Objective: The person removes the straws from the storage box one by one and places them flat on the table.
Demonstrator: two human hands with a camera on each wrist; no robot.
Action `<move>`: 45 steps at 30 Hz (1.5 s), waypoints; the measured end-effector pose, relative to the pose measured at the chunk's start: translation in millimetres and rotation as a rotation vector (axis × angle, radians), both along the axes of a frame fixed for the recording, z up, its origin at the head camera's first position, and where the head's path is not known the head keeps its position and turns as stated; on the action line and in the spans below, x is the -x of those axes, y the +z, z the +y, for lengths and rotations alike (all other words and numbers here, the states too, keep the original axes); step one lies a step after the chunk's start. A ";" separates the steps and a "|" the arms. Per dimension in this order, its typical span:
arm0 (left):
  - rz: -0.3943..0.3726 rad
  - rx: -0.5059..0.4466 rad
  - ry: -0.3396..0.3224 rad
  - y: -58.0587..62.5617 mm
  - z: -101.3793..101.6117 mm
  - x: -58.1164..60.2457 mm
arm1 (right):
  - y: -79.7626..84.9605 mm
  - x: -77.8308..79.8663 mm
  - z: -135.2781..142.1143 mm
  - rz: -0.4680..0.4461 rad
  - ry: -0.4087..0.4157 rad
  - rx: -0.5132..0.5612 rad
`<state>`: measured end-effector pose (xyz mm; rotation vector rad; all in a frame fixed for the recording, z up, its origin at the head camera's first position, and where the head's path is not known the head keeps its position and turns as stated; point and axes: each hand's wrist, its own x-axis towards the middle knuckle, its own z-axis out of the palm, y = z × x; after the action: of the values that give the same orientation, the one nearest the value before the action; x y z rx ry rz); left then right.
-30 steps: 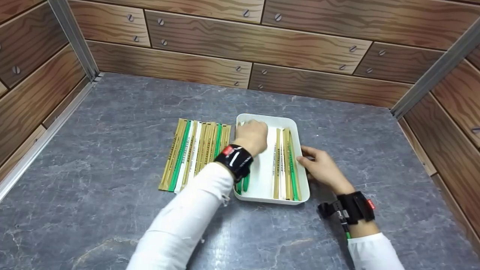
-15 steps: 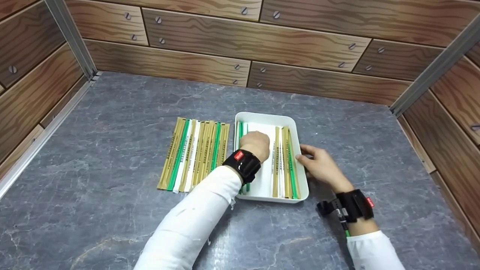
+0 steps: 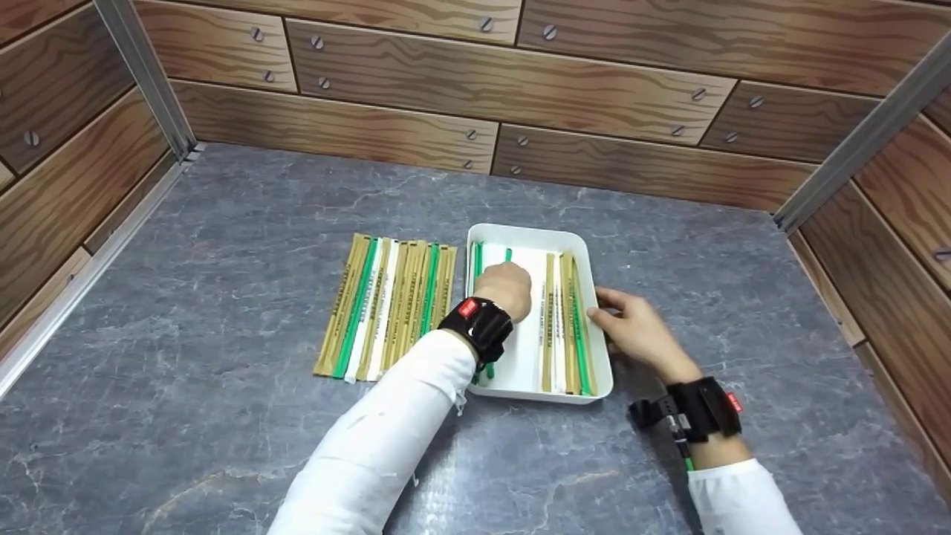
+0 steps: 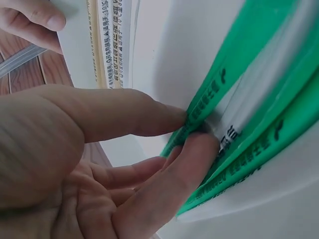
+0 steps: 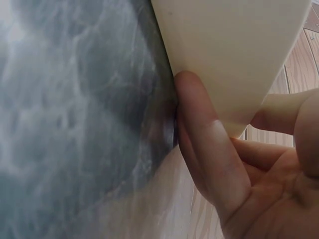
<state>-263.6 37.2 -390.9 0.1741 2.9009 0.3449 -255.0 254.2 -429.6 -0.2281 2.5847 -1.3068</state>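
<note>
A white tray (image 3: 531,396) holds wrapped straws along both long sides. My left hand (image 3: 507,291) reaches into its left half; its thumb and index finger pinch a green wrapped straw (image 4: 212,94), whose far end shows beyond the knuckles in the head view. Beside it in the tray lie a white wrapped straw (image 4: 259,84) and more green straws (image 4: 264,149). At the tray's right wall is my right hand (image 3: 640,331), with the thumb at the rim and the fingers against the outer side (image 5: 214,64).
Left of the tray, a row of brown, green and white wrapped straws (image 3: 386,312) lies on the grey marbled table (image 3: 223,297). Brown, white and green straws (image 3: 568,327) line the tray's right side. Wood-patterned walls (image 3: 475,82) enclose the table on three sides.
My left hand has drawn back slightly from the tray's far left corner. The green straw it pinches has shifted right, away from the others at the left wall. The right hand stays put.
</note>
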 end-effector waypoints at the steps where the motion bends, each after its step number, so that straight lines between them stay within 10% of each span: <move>1: -0.003 -0.002 -0.006 -0.4 -0.6 -0.1 | -0.1 0.0 0.1 0.005 -0.001 -0.007; 12: -0.035 -0.058 -0.043 4.5 -8.5 1.1 | 1.4 -1.4 -0.6 -0.017 0.007 0.040; 24: -0.076 -0.403 0.048 39.6 -30.3 -4.2 | 0.2 -0.9 1.8 -0.009 0.002 0.044; 33: -0.036 -0.672 0.072 56.8 -91.4 -14.8 | 0.2 -1.3 0.5 -0.010 -0.003 0.045; 45: 0.081 -0.683 0.227 27.5 -192.4 -29.0 | -1.9 -0.3 -1.5 -0.025 -0.012 0.039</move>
<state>-234.6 -155.2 -363.4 -0.0414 2.7561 1.3831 -254.7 252.7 -431.5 -0.2025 2.5453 -1.3565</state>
